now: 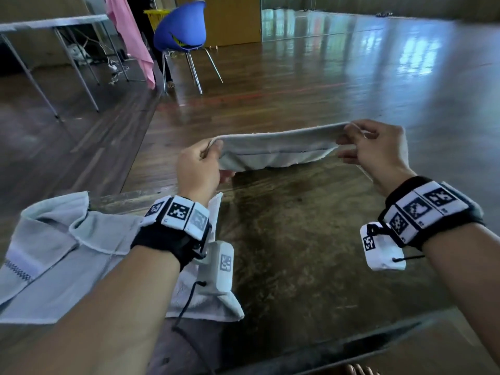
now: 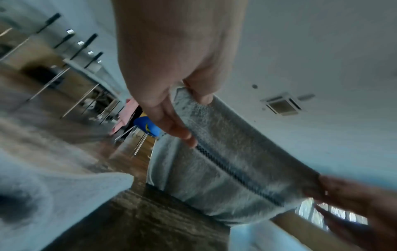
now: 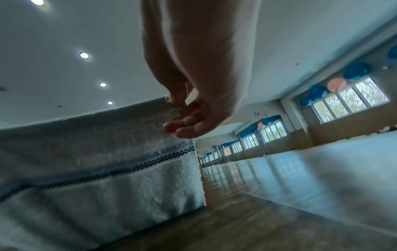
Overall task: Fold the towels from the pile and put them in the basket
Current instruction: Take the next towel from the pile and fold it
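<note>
A blue chair (image 1: 180, 27) on thin metal legs is seen on the glossy wooden floor (image 1: 338, 77) at the far side. A pink cloth (image 1: 130, 36) is draped just beside it, next to a folding table (image 1: 51, 23). Balloons (image 3: 336, 84) are hung above windows (image 3: 352, 100).

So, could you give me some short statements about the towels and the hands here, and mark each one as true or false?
1. Both hands hold one grey towel stretched between them. True.
2. The left hand is empty. False: it grips the towel's left end.
3. The right hand pinches the towel's upper corner. True.
4. The held towel lies flat on the table. False: it is lifted above it.
5. Another towel lies rumpled under the left forearm. True.
</note>
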Action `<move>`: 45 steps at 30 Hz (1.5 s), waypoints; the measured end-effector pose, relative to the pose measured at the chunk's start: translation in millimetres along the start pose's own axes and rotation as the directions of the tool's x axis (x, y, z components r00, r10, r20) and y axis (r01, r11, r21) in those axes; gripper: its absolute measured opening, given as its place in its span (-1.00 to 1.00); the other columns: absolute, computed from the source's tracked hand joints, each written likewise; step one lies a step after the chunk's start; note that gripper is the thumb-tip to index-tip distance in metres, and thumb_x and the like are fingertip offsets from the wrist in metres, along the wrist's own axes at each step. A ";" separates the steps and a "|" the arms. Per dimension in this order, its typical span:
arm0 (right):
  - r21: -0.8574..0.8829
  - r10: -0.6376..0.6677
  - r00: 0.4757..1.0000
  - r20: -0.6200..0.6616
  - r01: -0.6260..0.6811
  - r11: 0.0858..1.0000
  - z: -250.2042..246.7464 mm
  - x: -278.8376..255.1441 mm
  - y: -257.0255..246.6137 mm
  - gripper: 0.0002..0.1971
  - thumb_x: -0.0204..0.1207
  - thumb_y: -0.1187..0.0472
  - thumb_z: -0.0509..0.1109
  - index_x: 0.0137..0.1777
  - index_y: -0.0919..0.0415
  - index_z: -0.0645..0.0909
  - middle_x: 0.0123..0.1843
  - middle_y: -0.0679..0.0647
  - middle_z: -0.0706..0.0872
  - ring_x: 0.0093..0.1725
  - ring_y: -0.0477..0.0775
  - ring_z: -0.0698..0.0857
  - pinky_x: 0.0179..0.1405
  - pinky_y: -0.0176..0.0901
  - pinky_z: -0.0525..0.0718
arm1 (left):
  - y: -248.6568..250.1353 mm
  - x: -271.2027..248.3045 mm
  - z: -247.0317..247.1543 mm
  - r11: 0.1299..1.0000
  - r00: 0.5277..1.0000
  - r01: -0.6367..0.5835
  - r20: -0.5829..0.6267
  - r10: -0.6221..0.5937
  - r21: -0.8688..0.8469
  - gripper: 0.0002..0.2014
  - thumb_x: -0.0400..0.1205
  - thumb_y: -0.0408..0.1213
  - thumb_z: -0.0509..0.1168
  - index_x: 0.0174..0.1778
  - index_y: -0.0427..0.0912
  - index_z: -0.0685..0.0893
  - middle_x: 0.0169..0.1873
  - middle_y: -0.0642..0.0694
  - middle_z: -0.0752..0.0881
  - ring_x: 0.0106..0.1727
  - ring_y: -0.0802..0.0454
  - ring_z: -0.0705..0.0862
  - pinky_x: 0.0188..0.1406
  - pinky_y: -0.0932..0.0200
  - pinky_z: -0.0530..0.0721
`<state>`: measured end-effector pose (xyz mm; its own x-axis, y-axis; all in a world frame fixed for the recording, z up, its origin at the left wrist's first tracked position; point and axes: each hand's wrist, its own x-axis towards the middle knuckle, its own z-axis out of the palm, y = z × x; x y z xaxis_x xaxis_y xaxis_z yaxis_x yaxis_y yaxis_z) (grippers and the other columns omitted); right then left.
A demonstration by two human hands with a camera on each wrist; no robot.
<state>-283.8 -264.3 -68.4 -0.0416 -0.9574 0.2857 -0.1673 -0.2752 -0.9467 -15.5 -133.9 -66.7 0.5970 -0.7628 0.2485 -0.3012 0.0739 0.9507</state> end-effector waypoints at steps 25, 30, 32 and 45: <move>-0.351 -0.187 0.962 0.200 0.249 0.903 -62.0 -47.1 30.1 -0.93 0.60 0.10 0.52 -0.08 -0.06 0.84 -0.29 -0.34 0.79 -0.30 -0.44 0.67 -0.32 -0.68 0.47 | -32.1 -36.0 -39.3 0.855 0.906 -0.215 0.422 -0.006 0.473 -0.62 0.63 -0.02 0.43 -0.14 -0.36 0.80 -0.32 -0.34 0.74 -0.53 0.16 0.48 -0.44 0.22 0.38; -0.247 -0.254 0.927 0.277 0.324 0.913 -89.8 -84.2 14.0 -0.76 0.63 0.08 0.48 -0.10 -0.39 0.77 -0.20 -0.35 0.80 -0.24 -0.33 0.70 -0.20 -0.57 0.56 | -14.6 -55.9 -52.4 0.840 0.894 -0.287 0.443 0.063 0.460 -0.63 0.66 -0.05 0.39 -0.24 -0.33 0.73 -0.47 -0.29 0.58 -0.46 0.01 0.45 -0.38 0.11 0.40; -0.234 -0.257 0.924 0.285 0.327 0.916 -100.4 -99.1 9.5 -0.75 0.65 0.08 0.46 -0.09 -0.39 0.75 -0.23 -0.33 0.80 -0.28 -0.31 0.69 -0.26 -0.57 0.56 | -8.0 -63.6 -57.9 0.856 0.894 -0.269 0.445 0.052 0.441 -0.61 0.68 -0.03 0.35 -0.20 -0.35 0.70 -0.49 -0.17 0.52 -0.46 0.03 0.41 -0.43 0.17 0.39; -0.233 0.182 0.813 0.553 -0.059 0.971 -155.3 -164.6 -22.0 -0.83 0.59 0.00 0.44 -0.04 0.04 0.81 -0.37 0.12 0.76 -0.51 0.00 0.67 -0.58 -0.22 0.61 | 11.4 -105.1 -83.4 0.854 0.690 -0.176 0.680 -0.248 0.490 -0.42 0.64 0.14 0.32 -0.26 -0.43 0.61 -0.43 -0.19 0.51 -0.43 -0.03 0.44 -0.35 0.14 0.42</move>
<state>-426.2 -87.1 -71.5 0.4807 -0.8766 -0.0228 -0.3892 -0.1900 -0.9013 -19.6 0.7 -66.6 -0.0190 -0.9815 -0.1904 -0.7263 -0.1173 0.6773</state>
